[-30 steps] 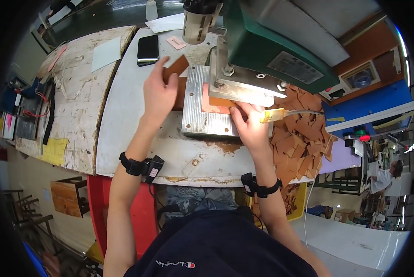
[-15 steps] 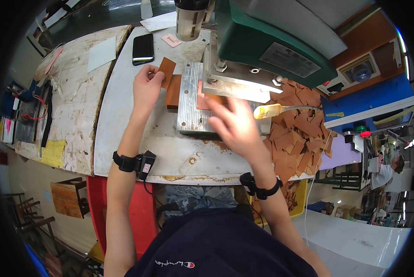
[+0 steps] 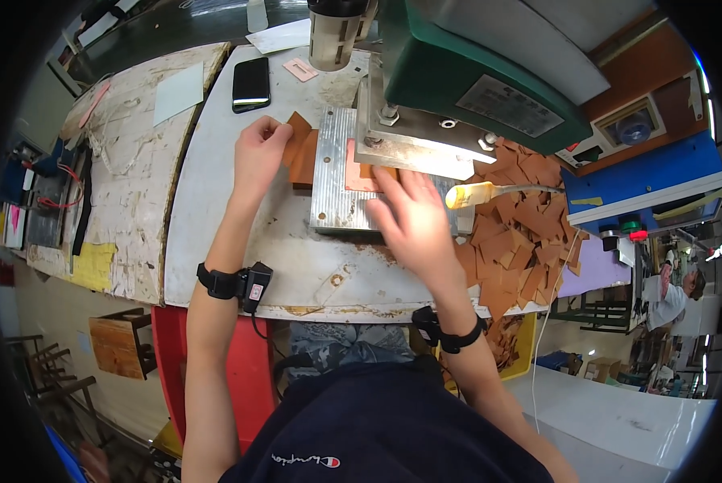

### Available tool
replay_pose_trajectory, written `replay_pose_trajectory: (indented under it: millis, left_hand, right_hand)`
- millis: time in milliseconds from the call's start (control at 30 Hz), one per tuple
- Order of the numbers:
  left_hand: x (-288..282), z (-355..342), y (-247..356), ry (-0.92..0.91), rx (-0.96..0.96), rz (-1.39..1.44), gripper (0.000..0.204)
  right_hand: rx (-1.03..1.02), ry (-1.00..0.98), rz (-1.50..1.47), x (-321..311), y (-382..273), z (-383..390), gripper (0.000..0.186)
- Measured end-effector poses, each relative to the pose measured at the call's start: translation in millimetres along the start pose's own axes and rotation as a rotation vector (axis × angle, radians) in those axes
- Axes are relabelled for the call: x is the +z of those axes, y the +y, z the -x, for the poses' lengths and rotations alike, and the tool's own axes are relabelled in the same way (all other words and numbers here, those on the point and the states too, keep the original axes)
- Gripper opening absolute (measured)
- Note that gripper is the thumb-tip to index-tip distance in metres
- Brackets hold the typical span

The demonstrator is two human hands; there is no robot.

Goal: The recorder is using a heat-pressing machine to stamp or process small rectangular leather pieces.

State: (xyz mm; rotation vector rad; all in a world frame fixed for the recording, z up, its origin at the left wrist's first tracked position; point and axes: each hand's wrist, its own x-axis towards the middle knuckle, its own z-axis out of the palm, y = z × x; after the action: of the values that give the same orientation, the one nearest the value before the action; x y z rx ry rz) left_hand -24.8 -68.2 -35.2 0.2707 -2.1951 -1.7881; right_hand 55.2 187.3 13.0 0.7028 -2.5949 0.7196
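Note:
My left hand (image 3: pixel 260 154) pinches a thin brown leather piece (image 3: pixel 295 129), held beside a brown stack (image 3: pixel 303 169) left of a ribbed metal press plate (image 3: pixel 333 211). A pink rectangular pad (image 3: pixel 354 173) lies on the plate, with a brown piece (image 3: pixel 367 172) on it. My right hand (image 3: pixel 411 224), slightly blurred, reaches onto this piece with fingers stretched apart, just below the metal block (image 3: pixel 413 157) of the green press (image 3: pixel 482 97). Its fingertips are partly hidden at the block's edge. A yellow-handled flexible arm (image 3: pixel 469 196) is beside my right hand.
Many leather pieces (image 3: pixel 510 237) lie heaped right of the press. A black phone (image 3: pixel 250 80) and a cylindrical container (image 3: pixel 331 40) are farther back. A blue control box (image 3: pixel 643 197) stands right. Red (image 3: pixel 248 378) and yellow (image 3: pixel 518 362) bins sit below. A co-worker (image 3: pixel 675 302) is far right.
My left hand has moved left and down from a second ago, holding the leather piece. My right hand has moved slightly left, its fingers now extended over the pad.

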Motion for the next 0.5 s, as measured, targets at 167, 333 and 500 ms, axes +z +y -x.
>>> replay_pose_trajectory:
  millis: [167, 333, 500]
  left_hand:
    - [-3.2, 2.2, 4.4, -0.101, -0.025, -0.398, 0.033]
    - [-6.3, 2.6, 6.5, -0.138, -0.033, -0.486, 0.033]
    - [-3.9, 1.7, 1.9, -0.127, -0.032, -0.417, 0.033]
  right_hand:
    - [0.508, 0.280, -0.215, -32.7, 38.0, 25.0, 0.026]
    - [0.622, -0.010, -0.065, -47.1, 96.0, 51.1, 0.030]
    - [0.543, 0.109, -0.110, -71.4, 138.1, 46.9, 0.033]
